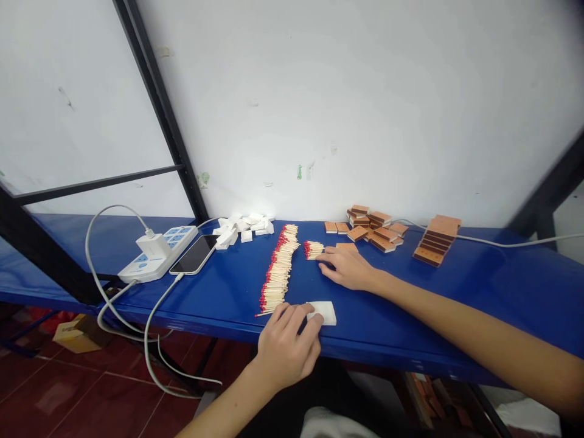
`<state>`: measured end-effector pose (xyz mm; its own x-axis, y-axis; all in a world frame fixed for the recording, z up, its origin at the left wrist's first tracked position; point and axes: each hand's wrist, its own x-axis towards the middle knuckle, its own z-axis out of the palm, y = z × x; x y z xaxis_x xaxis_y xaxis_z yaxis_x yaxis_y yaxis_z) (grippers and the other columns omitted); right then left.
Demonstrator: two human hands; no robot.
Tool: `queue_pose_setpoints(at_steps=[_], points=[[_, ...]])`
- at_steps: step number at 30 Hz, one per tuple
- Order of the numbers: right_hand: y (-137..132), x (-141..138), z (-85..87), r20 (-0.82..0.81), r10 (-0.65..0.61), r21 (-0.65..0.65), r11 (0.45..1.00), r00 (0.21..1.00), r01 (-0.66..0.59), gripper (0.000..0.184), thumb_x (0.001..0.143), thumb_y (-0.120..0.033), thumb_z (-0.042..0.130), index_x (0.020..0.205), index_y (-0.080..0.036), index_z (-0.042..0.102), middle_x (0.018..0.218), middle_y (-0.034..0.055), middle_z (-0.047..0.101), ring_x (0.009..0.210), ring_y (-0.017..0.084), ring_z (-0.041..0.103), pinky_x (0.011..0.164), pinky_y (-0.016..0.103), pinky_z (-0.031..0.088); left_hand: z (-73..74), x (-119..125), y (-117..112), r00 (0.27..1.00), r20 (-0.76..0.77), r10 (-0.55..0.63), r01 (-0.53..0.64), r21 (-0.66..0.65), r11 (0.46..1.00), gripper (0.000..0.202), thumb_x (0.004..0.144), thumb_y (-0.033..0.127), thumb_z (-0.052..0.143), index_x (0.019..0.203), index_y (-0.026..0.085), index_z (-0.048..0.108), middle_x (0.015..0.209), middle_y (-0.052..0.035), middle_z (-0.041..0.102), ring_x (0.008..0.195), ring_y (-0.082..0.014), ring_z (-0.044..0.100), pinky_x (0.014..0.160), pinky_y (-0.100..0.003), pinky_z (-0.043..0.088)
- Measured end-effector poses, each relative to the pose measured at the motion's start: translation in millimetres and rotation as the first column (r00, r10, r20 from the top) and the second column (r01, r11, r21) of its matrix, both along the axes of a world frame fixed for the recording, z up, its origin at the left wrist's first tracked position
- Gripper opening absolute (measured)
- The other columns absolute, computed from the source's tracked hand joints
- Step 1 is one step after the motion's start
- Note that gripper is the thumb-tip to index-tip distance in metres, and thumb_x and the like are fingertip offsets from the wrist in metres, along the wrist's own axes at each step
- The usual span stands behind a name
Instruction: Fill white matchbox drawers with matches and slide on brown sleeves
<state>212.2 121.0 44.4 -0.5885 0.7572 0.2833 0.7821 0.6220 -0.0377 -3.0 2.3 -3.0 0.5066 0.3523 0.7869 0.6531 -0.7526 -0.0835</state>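
Note:
My left hand (291, 342) is at the front edge of the blue table, fingers curled and thumb on a white matchbox tray (327, 313). Just beyond its fingers ends a long row of red-tipped matches (279, 267), which runs back toward the wall. To the right of that row lies a small bunch of matches (312, 250). The fingertips of my right hand (347, 267) touch the bare ends of that bunch, with thumb and forefinger apart. A brown matchbox (347, 247) lies flat just behind my right hand, partly hidden by it.
White trays (244, 228) lie heaped at the back left. Brown matchboxes (376, 228) are piled at the back right, beside a leaning stack of brown matchbox sleeves (437, 240). A phone (195, 254), a power strip (159, 252) and looping white cables occupy the left side.

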Motion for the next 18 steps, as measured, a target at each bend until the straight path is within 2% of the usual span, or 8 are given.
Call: queue_pose_setpoints(at_steps=[3, 6, 10, 13, 15, 18], points=[[0.4, 0.0, -1.3, -0.016, -0.013, 0.003, 1.000, 1.000, 0.013, 0.034, 0.097, -0.029, 0.044, 0.115, -0.020, 0.071, 0.103, 0.0083, 0.071, 0.090, 0.022, 0.066, 0.074, 0.032, 0.045, 0.7, -1.2, -0.9, 0.999, 0.026, -0.027, 0.027, 0.003, 1.000, 0.024, 0.087, 0.011, 0.048, 0.107, 0.015, 0.061, 0.102, -0.0130, 0.067, 0.085, -0.0227, 0.063, 0.077, -0.037, 0.050], [1.3, 0.9, -2.4, -0.039, -0.022, -0.021, 1.000, 0.999, 0.021, 0.036, 0.096, -0.028, 0.045, 0.123, -0.020, 0.068, 0.111, 0.0090, 0.072, 0.097, 0.024, 0.067, 0.081, 0.034, 0.047, 2.4, -2.8, -3.2, 0.989, 0.123, -0.087, 0.089, -0.013, 0.996, 0.026, 0.086, 0.009, 0.049, 0.109, 0.014, 0.060, 0.101, -0.0141, 0.065, 0.088, -0.0225, 0.061, 0.076, -0.035, 0.051], [2.6, 1.6, -2.8, -0.059, -0.022, -0.082, 0.996, 0.998, 0.017, 0.038, 0.096, -0.029, 0.046, 0.126, -0.022, 0.067, 0.117, 0.0081, 0.073, 0.102, 0.025, 0.067, 0.082, 0.034, 0.048, 1.7, -3.7, -4.9, 0.970, 0.220, -0.109, 0.104, 0.032, 0.994, 0.010, 0.083, 0.012, 0.051, 0.084, 0.018, 0.058, 0.076, -0.0064, 0.059, 0.071, -0.0202, 0.055, 0.065, -0.035, 0.043], [2.6, 1.4, -2.8, -0.071, -0.017, -0.087, 0.996, 0.997, 0.011, 0.038, 0.095, -0.028, 0.046, 0.125, -0.022, 0.068, 0.116, 0.0080, 0.073, 0.100, 0.024, 0.068, 0.081, 0.034, 0.049, -2.5, -4.4, -3.3, 0.969, 0.204, -0.139, 0.120, 0.103, 0.987, 0.014, 0.080, 0.012, 0.052, 0.068, 0.021, 0.051, 0.059, -0.0002, 0.050, 0.058, -0.0167, 0.047, 0.060, -0.034, 0.032], [2.5, 1.2, -3.2, -0.078, -0.020, -0.069, 0.997, 0.997, 0.015, 0.038, 0.095, -0.027, 0.046, 0.125, -0.021, 0.068, 0.117, 0.0083, 0.073, 0.099, 0.024, 0.068, 0.083, 0.034, 0.049, -5.7, -5.4, -1.4, 0.962, 0.176, -0.211, 0.193, 0.112, 0.975, 0.015, 0.078, 0.011, 0.052, 0.067, 0.021, 0.051, 0.054, 0.0019, 0.047, 0.053, -0.0150, 0.042, 0.057, -0.033, 0.029], [2.9, 1.4, -4.0, -0.078, -0.024, -0.059, 0.998, 0.997, 0.020, 0.039, 0.094, -0.028, 0.046, 0.126, -0.020, 0.067, 0.118, 0.0083, 0.073, 0.101, 0.025, 0.068, 0.085, 0.035, 0.049, -8.5, -7.2, 1.1, 0.950, 0.124, -0.287, 0.276, 0.102, 0.956, 0.012, 0.079, 0.010, 0.052, 0.074, 0.020, 0.054, 0.054, 0.0025, 0.050, 0.049, -0.0134, 0.039, 0.053, -0.032, 0.027]])
